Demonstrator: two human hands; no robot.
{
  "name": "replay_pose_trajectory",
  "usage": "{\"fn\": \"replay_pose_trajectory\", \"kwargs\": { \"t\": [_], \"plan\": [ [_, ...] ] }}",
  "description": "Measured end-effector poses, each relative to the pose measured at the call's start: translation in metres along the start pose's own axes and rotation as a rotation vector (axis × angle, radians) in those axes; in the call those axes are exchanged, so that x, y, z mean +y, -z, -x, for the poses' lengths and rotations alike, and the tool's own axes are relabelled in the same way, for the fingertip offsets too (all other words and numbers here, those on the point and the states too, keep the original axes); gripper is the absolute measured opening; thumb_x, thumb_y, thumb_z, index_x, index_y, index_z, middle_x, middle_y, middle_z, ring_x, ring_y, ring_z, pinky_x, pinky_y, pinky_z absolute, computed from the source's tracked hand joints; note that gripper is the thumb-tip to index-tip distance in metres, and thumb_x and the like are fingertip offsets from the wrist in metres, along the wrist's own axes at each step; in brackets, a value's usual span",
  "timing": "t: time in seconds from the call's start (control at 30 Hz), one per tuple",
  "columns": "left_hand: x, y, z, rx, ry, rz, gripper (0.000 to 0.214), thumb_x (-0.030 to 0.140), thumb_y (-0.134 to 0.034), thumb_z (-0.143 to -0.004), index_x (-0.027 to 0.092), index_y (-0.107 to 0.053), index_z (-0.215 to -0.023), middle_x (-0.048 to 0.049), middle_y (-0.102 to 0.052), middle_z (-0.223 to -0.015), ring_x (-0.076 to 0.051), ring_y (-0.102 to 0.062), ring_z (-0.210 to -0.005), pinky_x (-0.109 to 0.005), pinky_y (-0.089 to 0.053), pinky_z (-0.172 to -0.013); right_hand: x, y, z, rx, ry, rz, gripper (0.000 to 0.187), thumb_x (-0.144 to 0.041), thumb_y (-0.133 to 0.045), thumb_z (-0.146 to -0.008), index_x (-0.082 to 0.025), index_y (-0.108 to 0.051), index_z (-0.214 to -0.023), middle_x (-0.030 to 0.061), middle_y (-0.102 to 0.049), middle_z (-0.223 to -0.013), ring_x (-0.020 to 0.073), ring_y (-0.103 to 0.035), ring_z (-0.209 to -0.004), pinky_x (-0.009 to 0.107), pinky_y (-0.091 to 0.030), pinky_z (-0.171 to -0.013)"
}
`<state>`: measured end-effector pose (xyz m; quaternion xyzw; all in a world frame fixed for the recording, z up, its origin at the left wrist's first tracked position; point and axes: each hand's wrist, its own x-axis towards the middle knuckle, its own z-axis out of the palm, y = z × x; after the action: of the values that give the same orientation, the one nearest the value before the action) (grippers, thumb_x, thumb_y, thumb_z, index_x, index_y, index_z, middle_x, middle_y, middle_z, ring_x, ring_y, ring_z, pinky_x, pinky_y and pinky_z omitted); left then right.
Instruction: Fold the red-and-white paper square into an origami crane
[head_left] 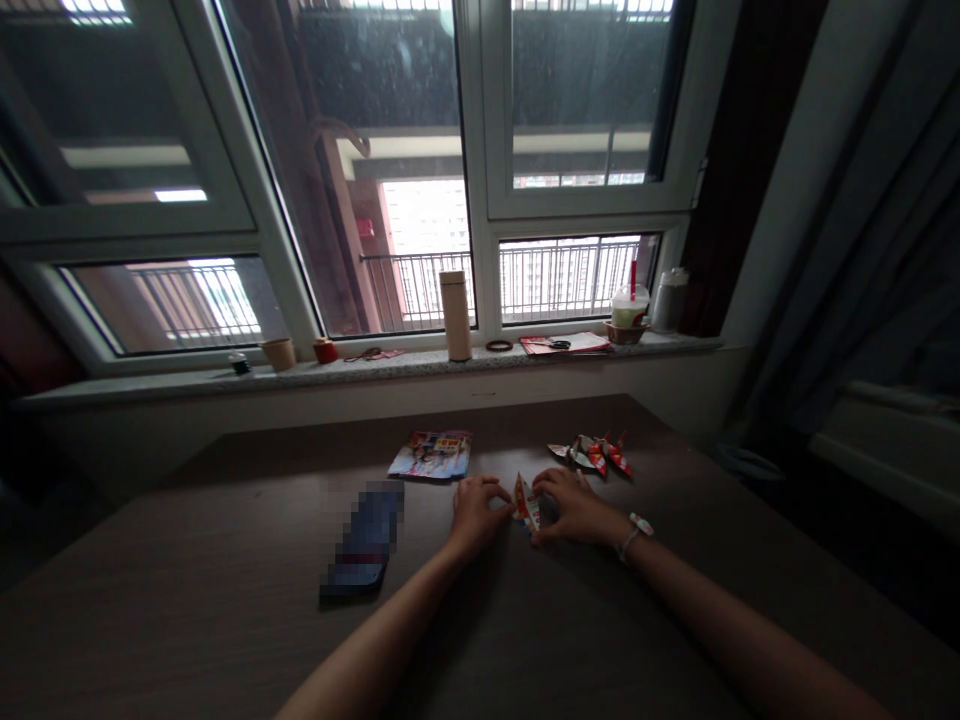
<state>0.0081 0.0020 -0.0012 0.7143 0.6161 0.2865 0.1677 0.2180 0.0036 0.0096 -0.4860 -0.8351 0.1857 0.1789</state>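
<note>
A small folded piece of printed paper [527,503], white with red and orange patches and a pointed top, stands on the table between my hands. My left hand [477,515] pinches at its left edge, thumb and forefinger close together. From the other side, my right hand [581,508] curves around the paper with its thumb low and fingers high, gripping it. Just beyond the right hand lie several pointed folded-paper shapes [592,455] in red and white. A pile of colourful printed sheets [431,456] rests beyond my left hand.
A blurred-out dark phone-like object [365,545] lies left of my left forearm on the brown table [225,540]. On the windowsill stand a beige bottle [454,318], a paper cup [279,353], a drink with a red straw [630,306] and scissors [555,344] on papers.
</note>
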Motion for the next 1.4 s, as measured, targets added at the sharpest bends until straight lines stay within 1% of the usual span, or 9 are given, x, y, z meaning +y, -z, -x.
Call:
{"fn": "replay_pose_trajectory", "kwargs": {
  "t": [0.23, 0.43, 0.5, 0.6, 0.7, 0.8, 1.07, 1.23, 1.4],
  "plan": [
    [-0.003, -0.001, 0.0, 0.002, -0.022, 0.007, 0.014, 0.031, -0.072, -0.074, 0.027, -0.078, -0.086, -0.0014, -0.065, -0.119, -0.025, -0.05, -0.118, -0.036, -0.035, -0.105, 0.004, 0.001, 0.003, -0.047, 0.011, -0.05, 0.072, -0.059, -0.081, -0.057, -0.025, -0.06, -0.118, 0.0089, -0.05, -0.136, 0.0323, -0.039, -0.132, 0.055, -0.014, -0.116],
    [-0.002, 0.0, 0.0, 0.012, -0.024, 0.016, 0.012, 0.03, -0.071, -0.074, 0.027, -0.078, -0.084, -0.0015, -0.065, -0.118, -0.025, -0.051, -0.118, -0.036, -0.035, -0.105, 0.011, -0.006, 0.003, -0.001, 0.0, -0.085, 0.071, -0.058, -0.082, -0.055, -0.027, -0.061, -0.115, 0.0083, -0.05, -0.136, 0.0323, -0.04, -0.132, 0.058, -0.006, -0.117],
    [-0.001, 0.001, 0.0, 0.011, -0.021, 0.019, 0.012, 0.03, -0.071, -0.074, 0.027, -0.078, -0.083, -0.0015, -0.065, -0.118, -0.024, -0.051, -0.118, -0.036, -0.035, -0.105, 0.01, -0.01, 0.003, 0.045, -0.006, -0.105, 0.06, -0.057, -0.079, -0.062, -0.028, -0.062, -0.112, 0.0072, -0.053, -0.133, 0.031, -0.042, -0.13, 0.059, -0.005, -0.117],
    [-0.001, 0.001, 0.0, 0.008, -0.008, 0.028, 0.012, 0.03, -0.071, -0.075, 0.027, -0.078, -0.084, -0.0013, -0.066, -0.118, -0.024, -0.051, -0.118, -0.036, -0.035, -0.104, 0.009, -0.015, 0.0, 0.136, -0.026, -0.135, 0.031, -0.051, -0.066, -0.081, -0.027, -0.066, -0.101, 0.0054, -0.059, -0.124, 0.0282, -0.047, -0.126, 0.059, -0.009, -0.116],
    [-0.002, 0.001, 0.0, 0.006, -0.004, 0.03, 0.012, 0.03, -0.069, -0.077, 0.028, -0.078, -0.085, -0.001, -0.066, -0.119, -0.023, -0.051, -0.119, -0.036, -0.034, -0.105, 0.009, -0.02, -0.004, 0.197, -0.051, -0.138, 0.019, -0.042, -0.059, -0.087, -0.027, -0.069, -0.093, 0.0048, -0.063, -0.118, 0.0276, -0.05, -0.122, 0.06, -0.012, -0.114],
    [-0.002, 0.001, 0.0, 0.003, -0.002, 0.03, 0.013, 0.03, -0.068, -0.078, 0.028, -0.078, -0.086, -0.0007, -0.066, -0.12, -0.023, -0.051, -0.119, -0.037, -0.034, -0.105, 0.011, -0.022, -0.007, 0.229, -0.053, -0.131, 0.015, -0.038, -0.061, -0.087, -0.026, -0.07, -0.088, 0.0043, -0.065, -0.113, 0.0272, -0.052, -0.119, 0.056, -0.019, -0.112],
    [-0.001, 0.0, -0.002, 0.012, 0.004, 0.04, 0.011, 0.03, -0.069, -0.078, 0.028, -0.078, -0.084, -0.001, -0.067, -0.12, -0.025, -0.052, -0.119, -0.039, -0.035, -0.105, 0.011, -0.022, -0.011, 0.262, -0.068, -0.149, 0.016, -0.037, -0.063, -0.084, -0.024, -0.074, -0.084, 0.0051, -0.068, -0.107, 0.0272, -0.054, -0.114, 0.047, -0.029, -0.104],
    [-0.007, -0.005, -0.005, 0.005, -0.012, 0.042, 0.016, 0.033, -0.065, -0.082, 0.03, -0.078, -0.09, -0.0003, -0.068, -0.12, -0.025, -0.052, -0.119, -0.04, -0.034, -0.106, 0.011, -0.023, -0.012, 0.268, -0.077, -0.151, 0.017, -0.038, -0.064, -0.083, -0.025, -0.075, -0.085, 0.0046, -0.068, -0.107, 0.027, -0.054, -0.113, 0.045, -0.03, -0.103],
    [-0.006, -0.004, -0.005, -0.009, -0.001, 0.042, 0.015, 0.033, -0.066, -0.081, 0.03, -0.078, -0.089, 0.0002, -0.068, -0.122, -0.026, -0.051, -0.12, -0.044, -0.032, -0.107, 0.012, -0.024, -0.012, 0.255, -0.081, -0.149, 0.016, -0.037, -0.065, -0.082, -0.026, -0.076, -0.087, 0.0049, -0.068, -0.109, 0.0273, -0.052, -0.115, 0.045, -0.029, -0.104]
  ]
}}
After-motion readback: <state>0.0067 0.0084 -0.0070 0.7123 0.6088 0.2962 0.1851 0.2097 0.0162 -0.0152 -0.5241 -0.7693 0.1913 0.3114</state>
